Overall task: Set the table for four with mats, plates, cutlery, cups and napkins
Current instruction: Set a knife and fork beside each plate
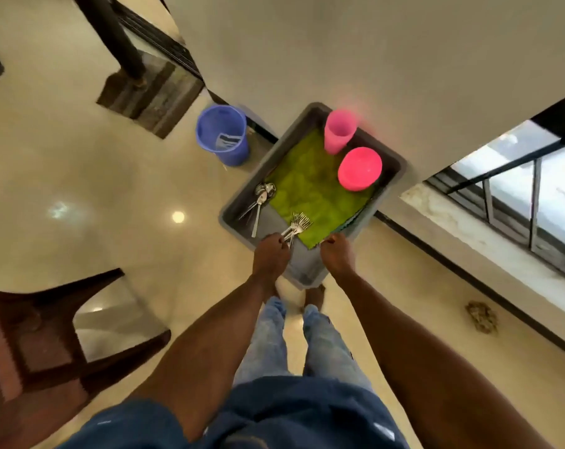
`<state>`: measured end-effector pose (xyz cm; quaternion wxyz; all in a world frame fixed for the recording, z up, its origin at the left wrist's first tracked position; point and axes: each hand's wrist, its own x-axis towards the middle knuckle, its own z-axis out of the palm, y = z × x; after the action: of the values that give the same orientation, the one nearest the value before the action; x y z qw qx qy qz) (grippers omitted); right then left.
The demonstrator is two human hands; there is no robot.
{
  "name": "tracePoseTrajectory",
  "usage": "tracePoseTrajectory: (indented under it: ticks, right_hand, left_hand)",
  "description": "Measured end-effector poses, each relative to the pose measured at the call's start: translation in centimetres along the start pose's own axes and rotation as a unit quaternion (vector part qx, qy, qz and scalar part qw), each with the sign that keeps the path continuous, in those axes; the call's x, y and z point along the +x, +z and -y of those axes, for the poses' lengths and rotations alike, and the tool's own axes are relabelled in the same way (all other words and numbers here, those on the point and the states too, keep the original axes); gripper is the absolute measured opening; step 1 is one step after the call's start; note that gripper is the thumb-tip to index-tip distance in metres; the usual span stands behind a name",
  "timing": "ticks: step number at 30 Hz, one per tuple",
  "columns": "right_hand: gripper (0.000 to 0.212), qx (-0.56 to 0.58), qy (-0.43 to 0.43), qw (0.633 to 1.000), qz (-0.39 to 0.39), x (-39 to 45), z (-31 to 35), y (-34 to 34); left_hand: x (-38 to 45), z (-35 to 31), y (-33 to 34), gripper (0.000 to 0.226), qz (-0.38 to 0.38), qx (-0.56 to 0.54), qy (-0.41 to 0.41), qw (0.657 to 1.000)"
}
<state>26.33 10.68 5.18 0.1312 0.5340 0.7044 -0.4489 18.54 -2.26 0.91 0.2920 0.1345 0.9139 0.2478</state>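
Note:
A grey tub (393,158) is held out in front of me above the floor. Inside lie green mats (310,186), a stack of pink cups (338,131), a stack of pink plates (359,168), a few spoons (261,197) and a bunch of forks (297,223). My left hand (270,259) is at the tub's near edge and pinches the fork handles. My right hand (338,254) grips the near rim beside the corner of the mats.
A blue plastic bin (223,134) stands on the glossy floor by the wall. A dark wooden chair (48,335) is at lower left. A window ledge with bars (508,202) runs along the right. A dark pillar (112,34) stands at the upper left.

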Motion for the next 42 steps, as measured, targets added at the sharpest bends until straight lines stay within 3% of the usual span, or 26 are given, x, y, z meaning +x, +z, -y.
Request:
tracePoseTrajectory:
  ticks: [4, 12, 16, 21, 27, 29, 33, 38, 42]
  right_hand:
    - [0.016, 0.028, 0.011, 0.999, -0.012, 3.4, -0.3, 2.1]
    - [0.02, 0.055, 0.027, 0.998, -0.03, 8.1, -1.8, 4.7]
    - [0.02, 0.046, 0.032, 0.998, -0.015, 8.7, -2.9, 5.1]
    - [0.018, 0.042, 0.028, 0.999, -0.015, 8.8, -3.5, 4.7]
    - [0.019, 0.035, 0.002, 0.999, -0.008, 7.6, -2.3, 3.2]
    - [0.019, 0.037, -0.008, 0.999, -0.008, 6.8, -1.6, 2.6]
    - [0.019, 0.027, -0.027, 0.999, -0.005, 4.3, 0.6, 1.4]
    - [0.016, 0.026, -0.08, 0.996, 0.017, 0.1, 3.5, 1.2]
    - [0.017, 0.025, -0.138, 0.989, 0.043, -3.7, 5.6, 2.0]
  left_hand:
    - [4.5, 0.9, 2.8, 0.019, 0.046, -0.008, -0.019, 0.999]
    - [10.1, 3.2, 7.5, 0.058, 0.099, 0.108, -0.064, 0.987]
    - [11.2, 3.7, 8.6, 0.05, 0.104, 0.17, -0.049, 0.979]
    - [11.6, 3.4, 9.3, 0.035, 0.137, 0.153, -0.034, 0.978]
    - [10.1, 2.3, 7.3, 0.042, 0.171, 0.034, -0.045, 0.984]
    - [9.1, 1.8, 6.3, 0.035, 0.144, -0.094, -0.068, 0.983]
    - [5.3, -0.8, 2.1, 0.012, 0.122, -0.374, -0.113, 0.913]
    - [-1.6, -2.8, -4.3, 0.016, 0.128, -0.539, -0.144, 0.82]
    - [-6.7, -1.5, -8.4, 0.024, 0.08, -0.608, -0.145, 0.776]
